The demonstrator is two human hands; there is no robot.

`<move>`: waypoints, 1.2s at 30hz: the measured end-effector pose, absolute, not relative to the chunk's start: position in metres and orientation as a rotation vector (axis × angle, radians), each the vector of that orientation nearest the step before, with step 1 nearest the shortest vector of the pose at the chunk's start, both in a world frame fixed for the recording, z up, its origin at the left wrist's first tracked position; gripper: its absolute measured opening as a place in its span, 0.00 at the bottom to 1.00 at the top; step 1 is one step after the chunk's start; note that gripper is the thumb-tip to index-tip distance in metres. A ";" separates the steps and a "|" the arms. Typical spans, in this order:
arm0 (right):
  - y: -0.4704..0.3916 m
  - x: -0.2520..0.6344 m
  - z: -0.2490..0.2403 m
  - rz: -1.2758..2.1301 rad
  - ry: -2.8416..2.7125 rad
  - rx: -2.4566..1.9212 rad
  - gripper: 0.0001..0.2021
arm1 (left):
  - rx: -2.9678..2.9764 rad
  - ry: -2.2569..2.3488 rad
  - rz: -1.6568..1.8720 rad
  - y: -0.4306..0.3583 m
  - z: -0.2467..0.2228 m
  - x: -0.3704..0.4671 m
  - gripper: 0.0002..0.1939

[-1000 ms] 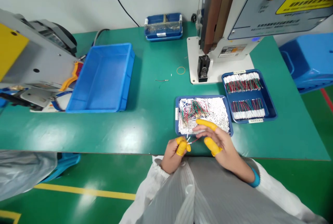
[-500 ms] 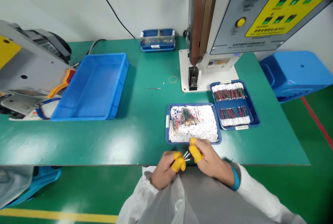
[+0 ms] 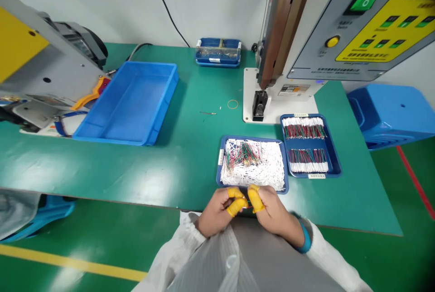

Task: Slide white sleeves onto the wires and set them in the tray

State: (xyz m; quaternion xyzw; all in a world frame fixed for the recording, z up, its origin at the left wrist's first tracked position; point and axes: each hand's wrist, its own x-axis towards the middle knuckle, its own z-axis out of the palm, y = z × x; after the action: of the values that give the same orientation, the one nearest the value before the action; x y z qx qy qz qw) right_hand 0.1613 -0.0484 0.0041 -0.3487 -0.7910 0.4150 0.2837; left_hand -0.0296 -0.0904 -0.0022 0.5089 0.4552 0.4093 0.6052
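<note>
My left hand (image 3: 219, 207), with yellow finger cots on its thumb and forefinger, is closed in a pinch in front of my body. My right hand (image 3: 271, 206), wearing similar cots, pinches close beside it, its fingertips almost meeting the left ones. A thin red wire (image 3: 250, 207) spans the small gap between the hands; its ends are mostly covered by fingers. Just beyond them lies a blue tray (image 3: 286, 183) full of white tube-like pieces (image 3: 268, 165), with a tangle of red and green wires (image 3: 246, 152) on top.
At right, another blue tray (image 3: 307, 144) holds two rows of white-ended wires. Behind it stands a press machine (image 3: 260, 106). A large blue bin (image 3: 129, 106) and another machine (image 3: 54, 70) are at left. A loose wire (image 3: 208, 113) and rubber band (image 3: 233, 104) lie mid-table.
My hands have drawn closer together, and the white tube ends that showed between them are now mostly hidden by fingers. The camera view has turned slightly.
</note>
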 end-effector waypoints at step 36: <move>-0.048 0.155 0.008 1.482 -1.470 -1.130 0.13 | 1.661 1.316 0.758 -0.081 0.032 -0.048 0.11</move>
State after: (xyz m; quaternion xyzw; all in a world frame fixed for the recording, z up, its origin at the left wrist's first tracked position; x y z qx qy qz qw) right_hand 0.1549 -0.0483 0.0083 -0.4414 -0.5742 0.5790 0.3744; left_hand -0.0476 -0.0809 0.0319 0.6661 0.5277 0.3038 0.4308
